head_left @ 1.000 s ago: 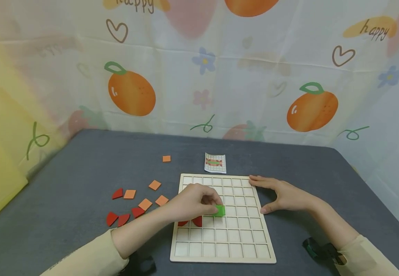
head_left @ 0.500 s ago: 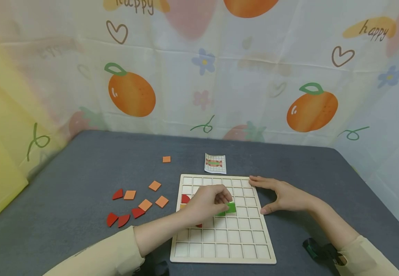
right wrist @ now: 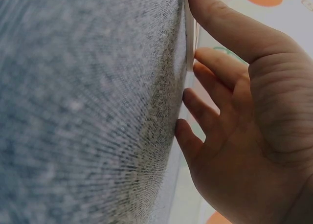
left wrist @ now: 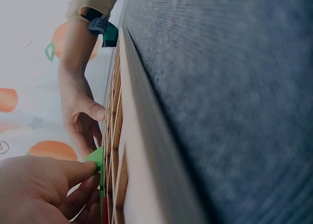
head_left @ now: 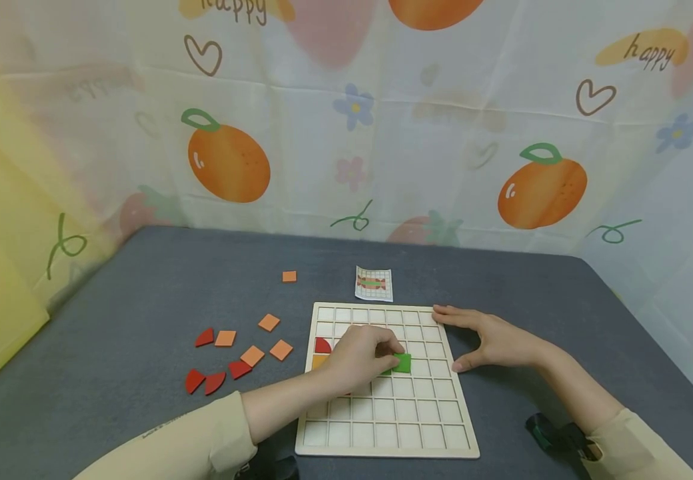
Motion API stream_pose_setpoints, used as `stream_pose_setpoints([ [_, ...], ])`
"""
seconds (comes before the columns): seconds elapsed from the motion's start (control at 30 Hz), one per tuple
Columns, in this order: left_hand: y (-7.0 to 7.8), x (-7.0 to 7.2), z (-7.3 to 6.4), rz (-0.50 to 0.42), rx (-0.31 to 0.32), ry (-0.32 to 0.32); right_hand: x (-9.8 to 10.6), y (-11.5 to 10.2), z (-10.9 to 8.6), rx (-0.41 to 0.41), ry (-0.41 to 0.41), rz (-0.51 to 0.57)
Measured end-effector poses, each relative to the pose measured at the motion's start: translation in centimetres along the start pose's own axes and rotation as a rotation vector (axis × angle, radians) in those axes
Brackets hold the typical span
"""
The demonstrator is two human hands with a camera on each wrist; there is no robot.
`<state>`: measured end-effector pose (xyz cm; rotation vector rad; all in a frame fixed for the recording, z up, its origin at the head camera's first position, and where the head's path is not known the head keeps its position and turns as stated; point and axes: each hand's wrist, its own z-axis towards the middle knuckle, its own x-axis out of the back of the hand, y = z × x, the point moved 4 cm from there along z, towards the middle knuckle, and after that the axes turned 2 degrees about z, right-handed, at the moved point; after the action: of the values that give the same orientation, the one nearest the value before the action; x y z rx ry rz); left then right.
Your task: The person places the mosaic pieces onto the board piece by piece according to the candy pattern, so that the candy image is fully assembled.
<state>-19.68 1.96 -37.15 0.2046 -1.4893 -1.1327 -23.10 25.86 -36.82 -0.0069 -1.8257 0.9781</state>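
My left hand [head_left: 361, 357] pinches a green square tile [head_left: 403, 363] between thumb and fingers, low over the middle of the pale wooden grid board [head_left: 387, 452]. In the left wrist view the green tile [left wrist: 96, 158] stands tilted at the grid surface. Another green piece lies partly hidden under the fingers. A red quarter-round tile [head_left: 322, 345] and an orange tile [head_left: 319, 361] show in the board's left column; the hand and forearm hide other cells. Relaxed and spread, my right hand [head_left: 496, 340] rests at the board's right side, with its thumb [right wrist: 220, 18] at the edge.
Left of the board lie several loose orange squares [head_left: 224, 339] and red quarter-rounds [head_left: 194, 381] on the dark grey table [head_left: 112, 320]. Behind the board is a small pattern card [head_left: 374, 284]. A fruit-print cloth [head_left: 418, 147] hangs along the table's back edge.
My left hand has moved right across the board with the green tile, then lowered slightly there. A red and an orange tile at the left came into view. The right hand stays put.
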Motion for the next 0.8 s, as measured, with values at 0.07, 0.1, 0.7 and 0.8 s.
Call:
stream_pose_setpoints([
  [0.07, 0.03, -0.03, 0.01, 0.017, -0.003, 0.000, 0.00, 0.01, 0.02, -0.001, 0.001, -0.004],
  [0.1, 0.06, -0.03, 0.00, 0.025, -0.005, 0.001, -0.01, 0.01, 0.03, -0.001, 0.001, -0.005],
  [0.7, 0.13, -0.08, -0.05, 0.048, 0.036, -0.005, -0.01, -0.03, 0.04, 0.004, 0.002, -0.003],
  [0.8, 0.18, -0.06, -0.08, 0.073, 0.032, -0.012, 0.00, -0.06, 0.01, 0.003, 0.003, -0.005],
])
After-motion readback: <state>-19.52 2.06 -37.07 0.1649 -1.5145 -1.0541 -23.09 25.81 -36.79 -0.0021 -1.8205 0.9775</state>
